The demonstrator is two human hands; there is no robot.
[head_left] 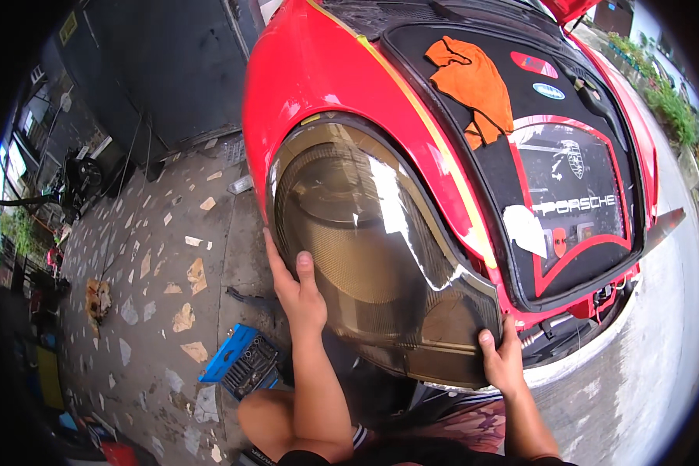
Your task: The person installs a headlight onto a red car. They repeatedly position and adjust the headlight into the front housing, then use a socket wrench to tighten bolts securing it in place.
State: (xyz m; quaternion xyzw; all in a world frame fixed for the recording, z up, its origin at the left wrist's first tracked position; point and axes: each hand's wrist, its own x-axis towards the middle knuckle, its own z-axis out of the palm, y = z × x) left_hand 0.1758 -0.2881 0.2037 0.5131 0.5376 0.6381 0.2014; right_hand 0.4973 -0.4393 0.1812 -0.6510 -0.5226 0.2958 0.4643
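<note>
We are seeing a gray floor (241, 225) with pale stone bits spreading out on our left. A red car (400, 116) is standing in front of us. A big brown see-through headlight (357, 272) is sitting at the car's front corner; we cannot tell if it is fitting all the way in. An orange cloth (474, 85) is lying on the car's black part. A blue tool case (245, 361) is lying open on the floor. Our hands are resting well apart: our left hand (299, 291) is holding the headlight's left side, and our right hand (505, 361) is gripping its lower right corner.
</note>
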